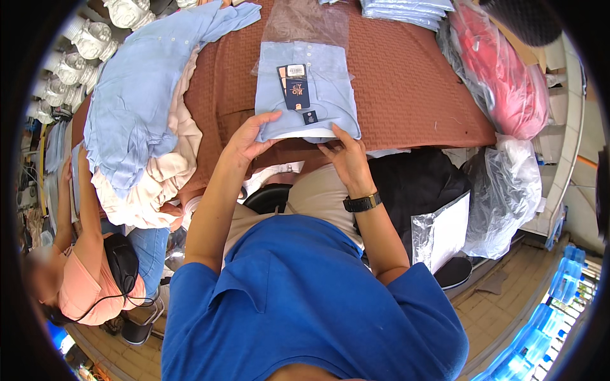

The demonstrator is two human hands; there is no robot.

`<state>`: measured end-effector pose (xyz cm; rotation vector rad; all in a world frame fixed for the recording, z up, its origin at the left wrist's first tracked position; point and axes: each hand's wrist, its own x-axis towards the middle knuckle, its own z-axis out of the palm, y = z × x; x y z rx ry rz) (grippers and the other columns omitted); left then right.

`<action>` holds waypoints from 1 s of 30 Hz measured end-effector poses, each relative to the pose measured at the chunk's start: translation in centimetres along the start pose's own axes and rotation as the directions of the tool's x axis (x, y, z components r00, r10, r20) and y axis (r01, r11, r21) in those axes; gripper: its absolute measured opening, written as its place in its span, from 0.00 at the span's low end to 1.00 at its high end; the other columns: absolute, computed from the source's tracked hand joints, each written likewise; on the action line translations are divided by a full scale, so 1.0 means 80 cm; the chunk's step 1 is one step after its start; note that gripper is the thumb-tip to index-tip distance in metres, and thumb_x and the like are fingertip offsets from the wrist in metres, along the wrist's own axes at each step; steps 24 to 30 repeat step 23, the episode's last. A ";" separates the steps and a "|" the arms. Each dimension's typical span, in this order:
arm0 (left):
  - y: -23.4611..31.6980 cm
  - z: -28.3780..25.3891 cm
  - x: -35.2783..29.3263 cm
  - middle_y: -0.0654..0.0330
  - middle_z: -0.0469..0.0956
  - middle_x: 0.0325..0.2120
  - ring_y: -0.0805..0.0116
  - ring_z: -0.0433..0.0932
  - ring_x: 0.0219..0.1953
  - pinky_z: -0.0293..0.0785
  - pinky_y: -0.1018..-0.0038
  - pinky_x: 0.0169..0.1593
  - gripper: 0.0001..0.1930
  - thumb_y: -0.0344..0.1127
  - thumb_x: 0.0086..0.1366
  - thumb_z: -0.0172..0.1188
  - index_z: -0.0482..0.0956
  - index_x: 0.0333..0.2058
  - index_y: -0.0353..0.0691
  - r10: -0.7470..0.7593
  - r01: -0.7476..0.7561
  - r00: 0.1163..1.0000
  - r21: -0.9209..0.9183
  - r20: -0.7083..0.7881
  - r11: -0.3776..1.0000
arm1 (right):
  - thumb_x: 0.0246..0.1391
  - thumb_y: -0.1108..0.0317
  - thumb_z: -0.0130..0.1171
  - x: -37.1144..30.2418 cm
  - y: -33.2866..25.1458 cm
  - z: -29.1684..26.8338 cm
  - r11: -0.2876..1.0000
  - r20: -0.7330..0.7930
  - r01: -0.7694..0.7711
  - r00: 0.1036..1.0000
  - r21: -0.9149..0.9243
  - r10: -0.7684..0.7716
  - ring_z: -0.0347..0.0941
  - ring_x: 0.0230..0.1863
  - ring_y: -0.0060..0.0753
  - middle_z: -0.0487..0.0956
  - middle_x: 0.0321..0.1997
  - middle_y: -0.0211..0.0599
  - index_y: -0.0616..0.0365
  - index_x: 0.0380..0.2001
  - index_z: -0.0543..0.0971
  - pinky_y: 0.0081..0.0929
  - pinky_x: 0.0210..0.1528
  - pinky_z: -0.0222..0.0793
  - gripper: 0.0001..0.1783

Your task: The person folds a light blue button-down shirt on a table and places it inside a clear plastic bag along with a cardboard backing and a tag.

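A folded light blue shirt (330,82) lies at the table's near edge, with a dark hang tag (297,92) and a small dark label on its front. Clear plastic (305,22) stretches beyond its far end and seems to cover at least part of it. My left hand (250,136) grips the near left corner, thumb on top and fingers below. At the near right edge, my right hand (348,160) holds the shirt the same way, thumb above and fingers underneath. A white strip shows along the near edge between my hands.
A brown-covered table (406,82) carries the work. Loose blue shirts (140,95) and cream cloth (152,184) drape over its left side. Bagged blue shirts (406,9) and red items in plastic (495,70) are at the far right. Another person (101,273) sits left.
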<state>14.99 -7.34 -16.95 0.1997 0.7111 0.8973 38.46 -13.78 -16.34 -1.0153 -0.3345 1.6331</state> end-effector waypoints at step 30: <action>-0.033 0.016 0.000 0.49 0.74 0.53 0.56 0.78 0.52 0.75 0.66 0.57 0.38 0.35 0.59 0.70 0.59 0.62 0.29 0.446 -0.255 0.881 0.635 -0.157 0.729 | 0.68 0.62 0.55 0.028 0.040 0.035 0.986 0.166 0.062 0.982 0.153 -0.087 0.69 0.63 0.37 0.73 0.61 0.37 0.55 0.64 0.65 0.48 0.60 0.72 0.25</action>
